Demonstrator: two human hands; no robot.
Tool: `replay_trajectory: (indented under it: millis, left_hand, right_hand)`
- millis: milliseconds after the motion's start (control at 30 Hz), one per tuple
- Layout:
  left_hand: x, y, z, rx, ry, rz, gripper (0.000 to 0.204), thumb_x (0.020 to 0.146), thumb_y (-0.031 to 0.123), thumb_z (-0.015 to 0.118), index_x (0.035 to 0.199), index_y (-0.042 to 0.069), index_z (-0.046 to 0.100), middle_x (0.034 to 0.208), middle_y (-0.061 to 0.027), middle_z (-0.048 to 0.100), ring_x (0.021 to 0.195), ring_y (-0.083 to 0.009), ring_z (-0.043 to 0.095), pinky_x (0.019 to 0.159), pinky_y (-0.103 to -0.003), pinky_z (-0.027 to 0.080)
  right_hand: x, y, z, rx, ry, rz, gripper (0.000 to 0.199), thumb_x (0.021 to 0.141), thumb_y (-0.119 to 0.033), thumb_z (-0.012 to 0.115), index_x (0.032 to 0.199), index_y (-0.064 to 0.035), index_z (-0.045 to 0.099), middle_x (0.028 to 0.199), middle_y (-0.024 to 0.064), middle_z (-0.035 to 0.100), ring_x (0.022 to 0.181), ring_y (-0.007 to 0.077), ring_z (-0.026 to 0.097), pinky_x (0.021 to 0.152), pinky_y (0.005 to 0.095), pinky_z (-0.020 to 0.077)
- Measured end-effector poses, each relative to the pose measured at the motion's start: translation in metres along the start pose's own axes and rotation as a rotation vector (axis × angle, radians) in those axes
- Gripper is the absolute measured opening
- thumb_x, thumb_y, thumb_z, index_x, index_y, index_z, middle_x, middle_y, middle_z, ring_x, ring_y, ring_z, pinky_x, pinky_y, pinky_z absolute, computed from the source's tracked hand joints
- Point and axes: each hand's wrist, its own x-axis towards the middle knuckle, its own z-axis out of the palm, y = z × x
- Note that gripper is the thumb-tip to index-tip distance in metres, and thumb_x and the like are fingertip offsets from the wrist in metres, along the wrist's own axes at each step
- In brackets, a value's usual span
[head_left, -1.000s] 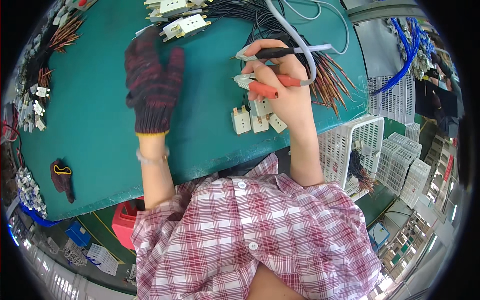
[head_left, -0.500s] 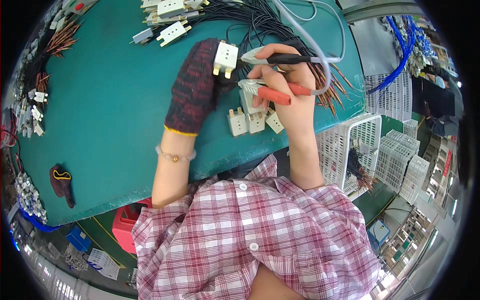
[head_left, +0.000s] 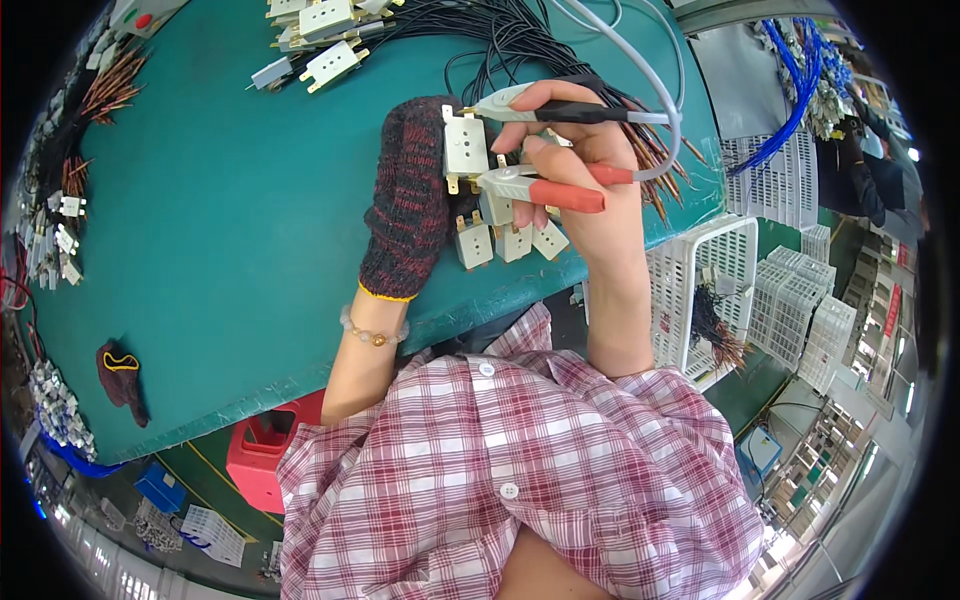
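My left hand (head_left: 408, 190), in a dark knitted glove with red flecks, holds a white rectangular terminal block (head_left: 466, 150) with metal tabs at both ends. My bare right hand (head_left: 612, 150) grips two test clips, a black one (head_left: 575, 112) above and a red one (head_left: 565, 194) below. The black clip's tip meets the block's upper tabs, and the red clip's tip is at its lower tabs; whether they bite on the metal I cannot tell. Just below lie several similar white blocks (head_left: 474, 243), partly hidden by my right hand.
A green mat (head_left: 250, 250) covers the table. Black wires (head_left: 480, 30) with copper ends and more white blocks (head_left: 335, 65) lie at the far side. A glove (head_left: 121, 380) rests at left. Grey leads (head_left: 650, 70) arch over from the clips. A white basket (head_left: 675, 300) stands at right.
My left hand has shifted right and slightly nearer with the block. The clips have come onto the block's tabs, black at the top and red at the bottom.
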Motion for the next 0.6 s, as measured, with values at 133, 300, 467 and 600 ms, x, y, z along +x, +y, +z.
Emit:
replay_trajectory:
  millis: [133, 300, 467, 600]
  left_hand:
    - [-0.008, -0.007, 0.005, -0.268, -0.031, -0.24, 0.062, 0.061, -0.011, 0.065, 0.119, 0.003, 0.049, 0.111, -0.014, 0.054, 0.1, -0.0305, 0.056, 0.084, -0.035, 0.047]
    - [-0.008, -0.008, 0.005, 0.031, -0.009, -0.035, 0.06, 0.063, -0.011, 0.065, 0.12, 0.003, 0.049, 0.113, -0.0148, 0.053, 0.1, -0.031, 0.055, 0.085, -0.036, 0.047]
    - [-0.013, -0.006, 0.004, 0.031, -0.005, -0.014, 0.064, 0.066, -0.01, 0.064, 0.126, 0.003, 0.046, 0.121, -0.0177, 0.05, 0.106, -0.0331, 0.053, 0.09, -0.037, 0.045]
    - [-0.023, -0.007, 0.01, -0.01, -0.029, -0.04, 0.069, 0.071, -0.012, 0.056, 0.136, 0.003, 0.036, 0.13, -0.0219, 0.043, 0.116, -0.0376, 0.046, 0.096, -0.04, 0.04]
  right_hand:
    - [0.001, 0.0, 0.0, -0.075, -0.02, 0.048, 0.025, 0.082, 0.005, 0.042, 0.105, 0.0013, 0.05, 0.082, 0.0135, 0.06, 0.044, 0.0129, 0.055, 0.036, 0.02, 0.0386]
    - [0.0, -0.004, 0.001, -0.13, -0.003, 0.052, 0.025, 0.08, 0.006, 0.042, 0.104, 0.0011, 0.051, 0.082, 0.0131, 0.06, 0.044, 0.0127, 0.055, 0.036, 0.0201, 0.0391]
    - [-0.001, -0.002, 0.002, -0.123, 0.025, 0.022, 0.025, 0.08, 0.005, 0.042, 0.103, 0.0009, 0.051, 0.079, 0.0123, 0.06, 0.043, 0.0123, 0.054, 0.035, 0.0191, 0.0375]
    - [0.001, 0.0, 0.003, -0.038, 0.019, 0.034, 0.024, 0.08, 0.004, 0.042, 0.102, 0.0005, 0.051, 0.078, 0.0117, 0.06, 0.042, 0.0115, 0.053, 0.034, 0.019, 0.0361]
